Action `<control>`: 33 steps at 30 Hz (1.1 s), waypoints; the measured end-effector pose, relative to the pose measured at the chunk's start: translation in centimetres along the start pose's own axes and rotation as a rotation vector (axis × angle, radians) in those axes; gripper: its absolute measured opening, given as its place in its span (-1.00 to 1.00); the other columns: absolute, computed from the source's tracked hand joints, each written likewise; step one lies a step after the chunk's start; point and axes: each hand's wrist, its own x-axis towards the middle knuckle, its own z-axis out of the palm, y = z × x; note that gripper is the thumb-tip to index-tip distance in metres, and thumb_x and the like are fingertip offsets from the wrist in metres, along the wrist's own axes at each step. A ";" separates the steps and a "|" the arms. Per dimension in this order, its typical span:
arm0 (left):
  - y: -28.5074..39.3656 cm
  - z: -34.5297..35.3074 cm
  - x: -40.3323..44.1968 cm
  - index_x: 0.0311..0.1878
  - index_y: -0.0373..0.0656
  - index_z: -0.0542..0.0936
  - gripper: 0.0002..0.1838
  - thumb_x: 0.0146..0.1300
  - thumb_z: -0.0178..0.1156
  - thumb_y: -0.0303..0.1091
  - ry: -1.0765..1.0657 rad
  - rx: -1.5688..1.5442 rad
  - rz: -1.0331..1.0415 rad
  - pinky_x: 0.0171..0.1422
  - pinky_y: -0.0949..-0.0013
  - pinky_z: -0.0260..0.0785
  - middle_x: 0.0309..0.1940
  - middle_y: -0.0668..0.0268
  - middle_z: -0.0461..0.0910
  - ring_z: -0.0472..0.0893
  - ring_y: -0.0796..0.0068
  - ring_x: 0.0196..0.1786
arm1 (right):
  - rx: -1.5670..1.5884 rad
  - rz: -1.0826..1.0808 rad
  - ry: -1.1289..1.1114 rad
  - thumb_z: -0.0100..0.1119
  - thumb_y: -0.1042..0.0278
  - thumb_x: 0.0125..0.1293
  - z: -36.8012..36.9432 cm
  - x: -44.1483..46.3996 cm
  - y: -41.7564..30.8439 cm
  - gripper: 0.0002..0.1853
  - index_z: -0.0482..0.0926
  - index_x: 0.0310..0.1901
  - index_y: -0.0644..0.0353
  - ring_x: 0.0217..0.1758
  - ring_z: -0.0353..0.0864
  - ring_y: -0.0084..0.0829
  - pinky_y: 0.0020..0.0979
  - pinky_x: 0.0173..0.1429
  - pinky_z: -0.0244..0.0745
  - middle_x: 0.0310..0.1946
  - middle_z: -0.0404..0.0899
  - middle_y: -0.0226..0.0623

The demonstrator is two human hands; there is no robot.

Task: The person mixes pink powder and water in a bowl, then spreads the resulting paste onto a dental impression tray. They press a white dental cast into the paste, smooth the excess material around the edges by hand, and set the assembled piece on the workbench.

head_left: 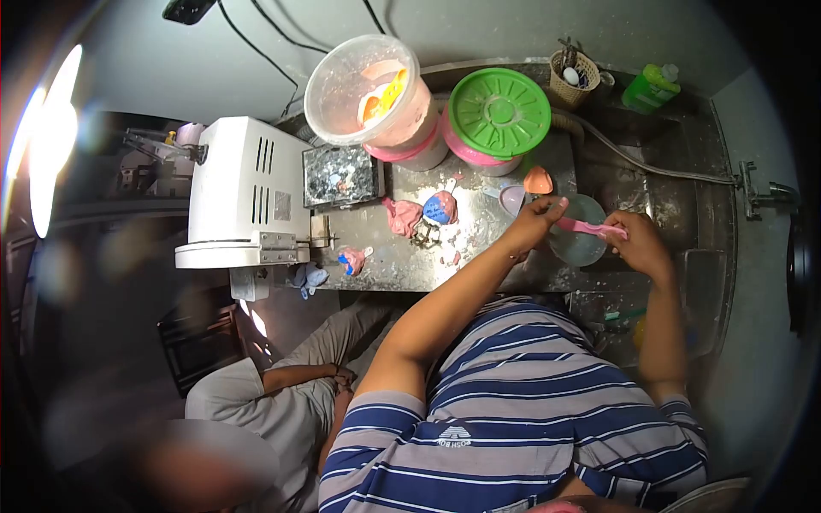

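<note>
A translucent mixing bowl (575, 251) is in front of me, near the sink. My left hand (542, 219) is closed at its left rim, with the thumb on top; some of its fingers are hidden. A pink spatula (590, 227) lies across the bowl's mouth, its left end close to my left thumb. My right hand (640, 244) is closed around the spatula's right end. Just behind my left hand are an orange scoop-like cup (538, 179) and a pale scoop (511, 199). The bowl's contents are hard to make out.
A green-lidded tub (500, 111) and an open clear bucket (346, 94) stand behind. Pink lumps (404, 217) and a blue-and-pink impression tray (440, 208) lie on the counter (492, 272). A white machine (248, 188) is left; a faucet (774, 195) is right. Another person (299, 393) sits at left.
</note>
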 end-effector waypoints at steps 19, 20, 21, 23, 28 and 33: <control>-4.9 -9.6 -7.7 0.30 -0.24 0.45 -0.42 0.35 0.27 -0.09 0.176 0.361 0.163 -0.22 0.38 0.56 0.11 0.06 0.55 0.66 0.36 -0.17 | 0.132 0.154 -0.067 0.33 0.38 0.29 8.8 -1.8 -3.1 -0.79 0.52 -0.23 0.31 -0.45 0.63 -0.59 -0.50 -0.39 0.49 -0.43 0.63 -0.29; -3.9 -10.0 -9.1 0.28 -0.25 0.46 -0.45 0.35 0.27 -0.12 0.226 0.298 0.164 -0.23 0.38 0.56 0.10 0.07 0.56 0.67 0.37 -0.19 | 0.133 0.159 -0.060 0.33 0.38 0.29 8.8 -2.0 -2.7 -0.79 0.52 -0.23 0.31 -0.45 0.63 -0.59 -0.50 -0.39 0.49 -0.43 0.63 -0.29; -3.0 -10.4 -10.4 0.26 -0.25 0.48 -0.48 0.35 0.28 -0.16 0.276 0.235 0.165 -0.24 0.38 0.57 0.08 0.09 0.57 0.67 0.37 -0.21 | 0.126 0.106 -0.012 0.34 0.36 0.29 8.8 -2.2 -2.2 -0.78 0.53 -0.22 0.33 -0.44 0.62 -0.58 -0.49 -0.36 0.48 -0.40 0.64 -0.27; -3.1 -12.9 -12.0 0.17 -0.27 0.54 -0.59 0.35 0.27 -0.25 0.413 0.234 0.251 -0.25 0.38 0.56 0.00 0.12 0.62 0.67 0.41 -0.23 | 0.121 0.059 0.043 0.34 0.34 0.29 8.5 -2.6 -1.6 -0.76 0.53 -0.21 0.34 -0.44 0.62 -0.58 -0.47 -0.33 0.48 -0.37 0.65 -0.25; -4.7 -18.9 -15.6 -0.10 -0.33 0.63 -0.76 0.30 0.27 -0.34 0.887 0.657 0.435 -0.20 0.29 0.49 -0.18 0.07 0.66 0.67 0.30 -0.29 | 0.082 0.092 0.108 0.33 0.33 0.30 7.5 -3.6 -1.3 -0.74 0.54 -0.17 0.35 -0.39 0.62 -0.57 -0.47 -0.30 0.46 -0.34 0.65 -0.26; -4.7 -21.5 -16.0 0.02 -0.28 0.61 -0.68 0.29 0.24 -0.27 0.941 1.223 0.552 0.23 0.06 0.32 0.05 -0.07 0.52 0.47 -0.07 0.14 | 0.084 0.103 0.099 0.33 0.33 0.31 7.1 -4.0 -0.9 -0.75 0.54 -0.17 0.35 -0.35 0.64 -0.54 -0.47 -0.27 0.47 -0.34 0.65 -0.27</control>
